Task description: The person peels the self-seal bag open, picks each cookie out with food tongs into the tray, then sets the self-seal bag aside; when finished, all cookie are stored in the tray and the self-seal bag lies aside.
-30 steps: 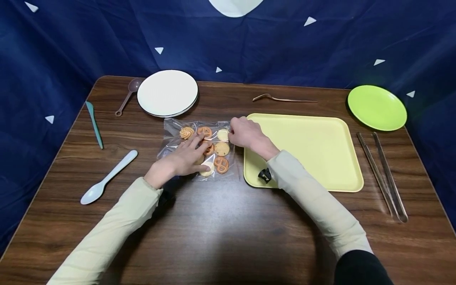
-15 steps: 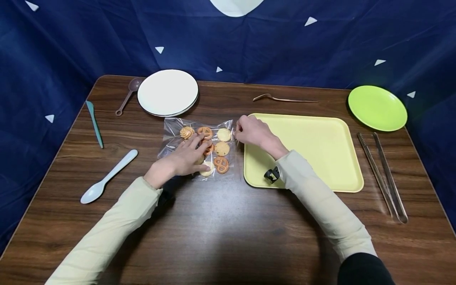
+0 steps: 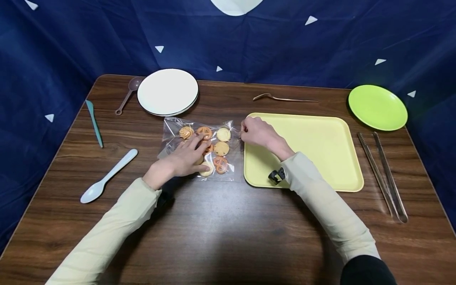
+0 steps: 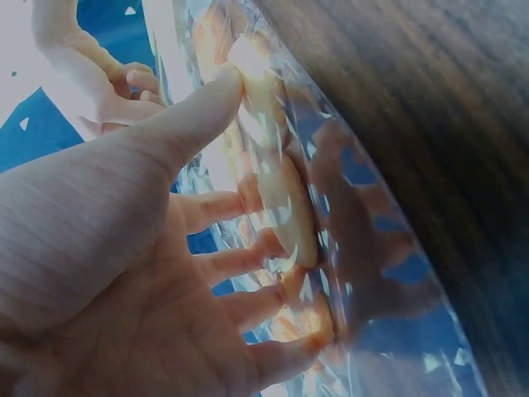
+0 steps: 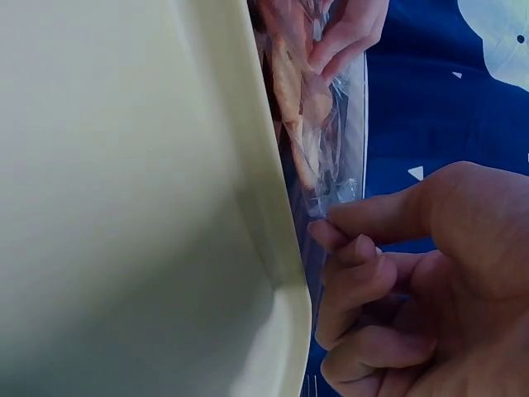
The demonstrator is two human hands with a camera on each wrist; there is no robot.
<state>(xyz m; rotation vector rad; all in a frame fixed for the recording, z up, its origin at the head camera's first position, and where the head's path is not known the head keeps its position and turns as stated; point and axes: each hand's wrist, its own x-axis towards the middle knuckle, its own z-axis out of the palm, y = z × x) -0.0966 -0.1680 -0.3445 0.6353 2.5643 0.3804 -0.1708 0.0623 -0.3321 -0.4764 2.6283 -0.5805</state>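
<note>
A clear plastic bag (image 3: 233, 173) lies flat left of centre in the head view. Inside it are several cookies (image 3: 221, 149) and pretzels (image 3: 220, 164). My left hand (image 3: 183, 158) rests on the bag with its fingers spread; in the left wrist view the fingertips touch the plastic over the cookies. My right hand (image 3: 260, 133) is at the bag's right end, above the corner of a yellow tray (image 3: 306, 150). The right wrist view shows its thumb and forefinger pinching the bag's edge (image 5: 331, 194), the other fingers curled.
White plates (image 3: 167, 92) and a measuring spoon (image 3: 130, 94) are at the back left. A teal knife (image 3: 94, 124) and pale blue spoon (image 3: 107, 178) lie left. Behind the tray is a copper fork (image 3: 285, 99). Right of it are a green plate (image 3: 377, 107) and metal tongs (image 3: 386, 182).
My right hand has shifted rightward from beside the cookies to over the tray's left edge, exposing more of the bag's right end. My left hand stays in place on the bag.
</note>
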